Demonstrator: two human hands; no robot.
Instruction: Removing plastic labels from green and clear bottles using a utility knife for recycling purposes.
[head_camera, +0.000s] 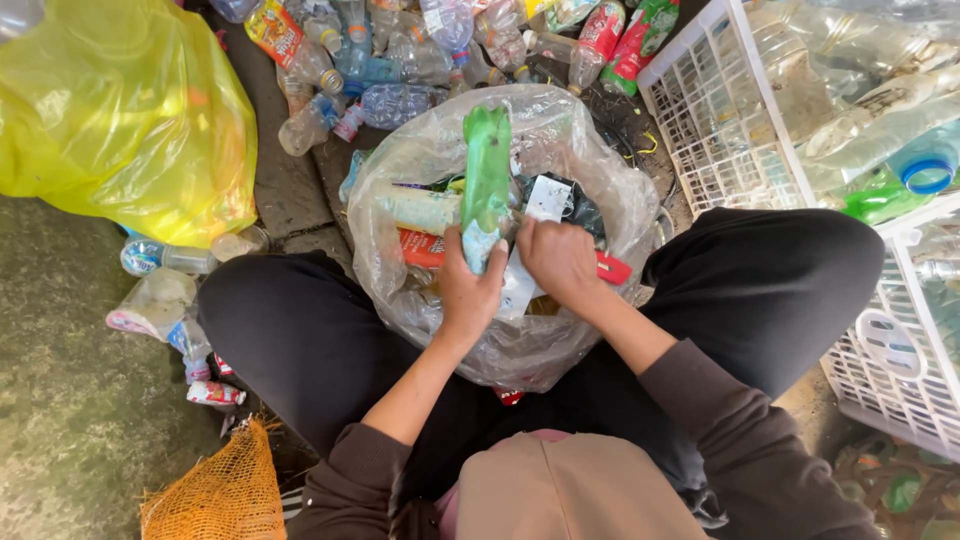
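Green plastic bottle (486, 175), squashed flat, stands above a clear bag (400, 170) in the lap. Left hand (468, 290) grips its base; right hand (556, 258) apparently pinches its label (545, 200). Steady the base while peeling.

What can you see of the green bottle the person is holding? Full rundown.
The green bottle is a crushed, flattened plastic bottle, translucent green, creased along its length. It stands roughly upright, pointing away from the person, over the open clear plastic bag between the knees. The left hand grips its lower end, where a pale label wraps it. The right hand is beside that end, fingers at the label; whether it pinches it cannot be told. No cap is visible.
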